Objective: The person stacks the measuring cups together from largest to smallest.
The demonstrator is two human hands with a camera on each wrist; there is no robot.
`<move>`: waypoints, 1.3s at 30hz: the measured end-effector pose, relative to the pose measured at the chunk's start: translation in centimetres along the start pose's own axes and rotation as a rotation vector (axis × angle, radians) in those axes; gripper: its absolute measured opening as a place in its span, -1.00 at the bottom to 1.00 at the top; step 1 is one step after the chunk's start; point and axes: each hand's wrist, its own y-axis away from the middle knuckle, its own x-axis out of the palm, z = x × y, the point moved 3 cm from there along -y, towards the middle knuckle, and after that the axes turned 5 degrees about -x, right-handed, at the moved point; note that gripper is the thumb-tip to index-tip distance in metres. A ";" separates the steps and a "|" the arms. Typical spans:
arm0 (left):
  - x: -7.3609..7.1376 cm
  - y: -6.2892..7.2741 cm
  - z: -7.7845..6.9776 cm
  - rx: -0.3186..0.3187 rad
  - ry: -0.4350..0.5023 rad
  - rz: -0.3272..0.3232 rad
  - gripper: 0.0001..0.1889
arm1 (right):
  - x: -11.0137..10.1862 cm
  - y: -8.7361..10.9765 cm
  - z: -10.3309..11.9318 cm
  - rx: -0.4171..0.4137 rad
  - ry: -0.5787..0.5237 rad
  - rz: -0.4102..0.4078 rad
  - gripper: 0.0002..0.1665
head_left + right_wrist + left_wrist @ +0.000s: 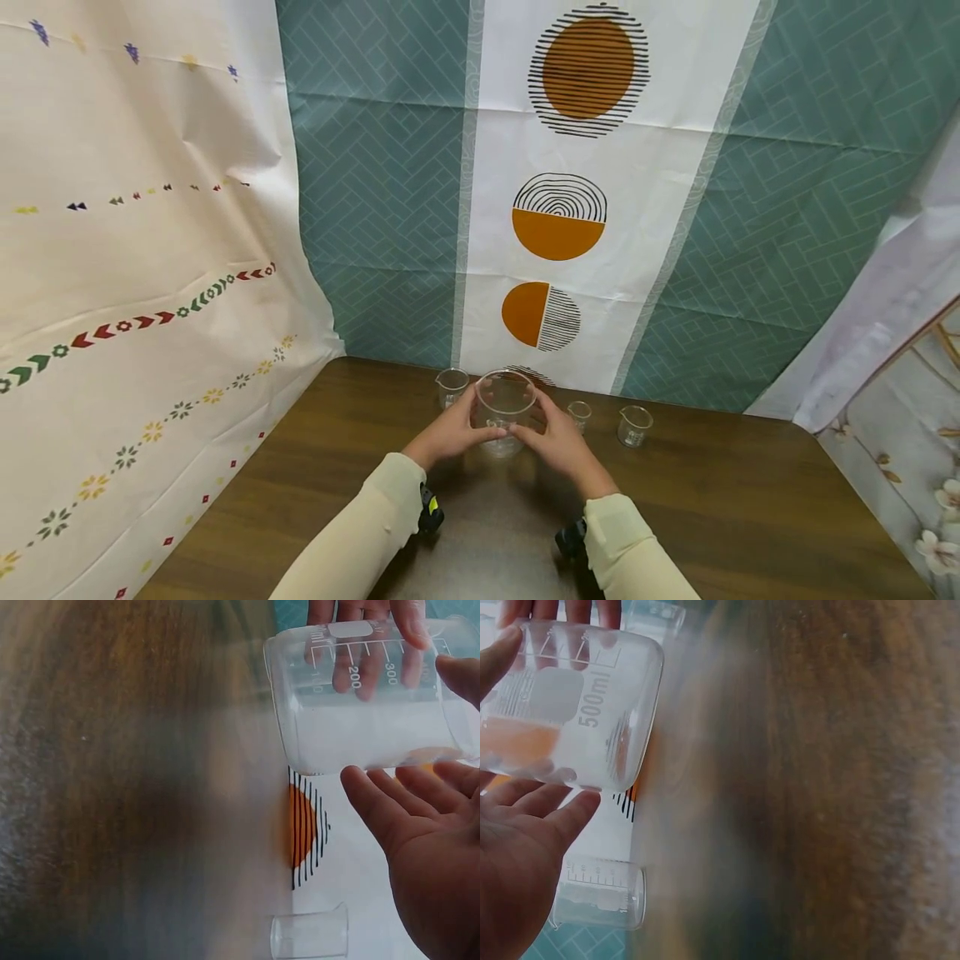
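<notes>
The left hand [452, 430] and right hand [562, 440] grip the 500 ml beaker [506, 408] from opposite sides, toward the wooden table's [720, 492] back. Uneven pressure could let smooth glass slip; a rightward swing could topple the small beaker [581, 410].

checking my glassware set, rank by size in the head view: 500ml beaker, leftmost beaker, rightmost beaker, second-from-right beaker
1. 500ml beaker
2. Leftmost beaker and rightmost beaker: too alike to rank, leftmost partly hidden
3. Second-from-right beaker: partly hidden, narrowest rim
</notes>
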 end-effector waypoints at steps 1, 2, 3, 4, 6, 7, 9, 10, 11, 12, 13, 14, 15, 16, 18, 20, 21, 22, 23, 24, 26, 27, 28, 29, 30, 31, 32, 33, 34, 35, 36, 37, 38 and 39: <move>0.0 0.1 0.0 -0.002 0.000 -0.002 -0.01 | 0.1 0.1 0.0 -0.002 -0.003 -0.001 -0.04; 0.0 0.3 0.0 -0.003 0.004 -0.001 -0.02 | 0.1 0.2 0.1 -0.003 -0.010 -0.002 -0.04; 0.0 0.5 0.0 -0.003 0.009 -0.001 -0.03 | 0.2 0.3 0.1 -0.005 -0.014 -0.003 -0.05; 0.0 0.6 0.0 -0.002 0.013 -0.001 -0.03 | 0.2 0.3 0.2 -0.007 -0.015 -0.003 -0.05; 0.0 0.9 0.0 -0.005 0.017 -0.002 -0.04 | 0.4 0.5 0.2 -0.011 -0.022 -0.005 -0.05; -0.1 1.1 0.0 -0.008 0.017 -0.002 -0.04 | 0.4 0.6 0.2 -0.014 -0.025 -0.008 -0.05; -0.1 1.4 -0.1 -0.006 0.023 -0.001 -0.04 | 0.5 0.7 0.3 -0.013 -0.027 -0.011 -0.05; -0.1 1.5 -0.1 -0.002 0.026 0.000 -0.05 | 0.6 0.8 0.3 -0.015 -0.029 -0.010 -0.05; -0.2 1.6 -0.1 -0.003 0.025 0.001 -0.04 | 0.6 0.9 0.4 -0.014 -0.033 -0.010 -0.05; -0.2 1.8 -0.1 -0.004 0.022 0.002 -0.04 | 0.6 0.9 0.4 -0.011 -0.037 -0.009 -0.04; -0.2 1.9 -0.1 -0.004 0.019 0.001 -0.04 | 0.7 1.0 0.5 -0.016 -0.040 -0.007 -0.04; -0.2 2.0 -0.1 -0.002 0.015 0.001 -0.04 | 0.7 1.1 0.6 -0.012 -0.042 -0.003 -0.03; -0.2 2.2 -0.1 -0.007 0.011 -0.001 -0.04 | 0.8 1.2 0.6 -0.012 -0.045 0.001 -0.03; -0.2 2.3 0.0 -0.006 0.008 -0.003 -0.04 | 0.8 1.2 0.7 -0.009 -0.049 0.004 -0.03; -0.1 2.6 0.1 -0.010 0.003 -0.007 -0.04 | 1.0 1.4 0.8 -0.010 -0.055 0.009 -0.03; -0.1 2.9 0.2 -0.004 0.007 -0.009 -0.05 | 1.1 1.6 0.9 -0.012 -0.053 0.012 -0.03; -0.1 3.0 0.2 -0.004 0.009 -0.010 -0.05 | 1.1 1.6 1.0 -0.014 -0.052 0.013 -0.03; -0.1 3.1 0.3 -0.003 0.013 -0.011 -0.05 | 1.2 1.7 1.0 -0.016 -0.052 0.015 -0.03; -0.1 3.2 0.3 -0.003 0.018 -0.011 -0.05 | 1.2 1.8 1.1 -0.018 -0.049 0.018 -0.03; -0.1 3.4 0.4 -0.003 0.021 -0.010 -0.05 | 1.3 1.8 1.1 -0.018 -0.047 0.021 -0.03; -0.1 3.6 0.4 -0.003 0.019 -0.010 -0.05 | 1.3 1.9 1.2 -0.027 -0.047 0.028 -0.03; -0.1 3.7 0.4 -0.003 0.020 -0.011 -0.05 | 1.4 2.0 1.3 -0.028 -0.050 0.031 -0.03; -0.2 3.8 0.3 -0.002 0.022 -0.011 -0.05 | 1.4 2.0 1.3 -0.030 -0.052 0.033 -0.03; -0.2 3.9 0.3 -0.002 0.019 -0.011 -0.04 | 1.5 2.0 1.3 -0.033 -0.049 0.037 -0.03; -0.2 4.0 0.3 -0.002 0.018 -0.011 -0.04 | 1.5 2.0 1.4 -0.037 -0.049 0.040 -0.03; -0.3 4.1 0.3 -0.002 0.016 -0.011 -0.04 | 1.5 2.1 1.4 -0.041 -0.045 0.042 -0.03; -0.3 4.2 0.3 -0.001 0.014 -0.011 -0.04 | 1.6 2.1 1.4 -0.045 -0.042 0.044 -0.02; -0.3 4.4 0.3 -0.001 0.014 -0.009 -0.03 | 1.6 2.2 1.4 -0.041 -0.035 0.047 -0.02; -0.3 4.5 0.2 -0.001 0.014 -0.007 -0.03 | 1.7 2.2 1.4 -0.043 -0.032 0.051 -0.01; -0.2 4.6 0.2 -0.003 0.014 -0.005 -0.03 | 1.7 2.3 1.4 -0.046 -0.030 0.056 -0.01; -0.2 4.7 0.2 -0.005 0.018 -0.002 -0.03 | 1.8 2.3 1.3 -0.049 -0.029 0.062 -0.01; -0.2 4.8 0.3 -0.007 0.021 0.001 -0.03 | 1.8 2.4 1.3 -0.051 -0.030 0.067 -0.01; -0.1 5.0 0.3 -0.008 0.023 0.005 -0.03 | 1.9 2.5 1.2 -0.052 -0.031 0.073 -0.01; -0.1 5.1 0.3 -0.009 0.029 0.008 -0.03 | 1.9 2.6 1.1 -0.053 -0.032 0.079 -0.01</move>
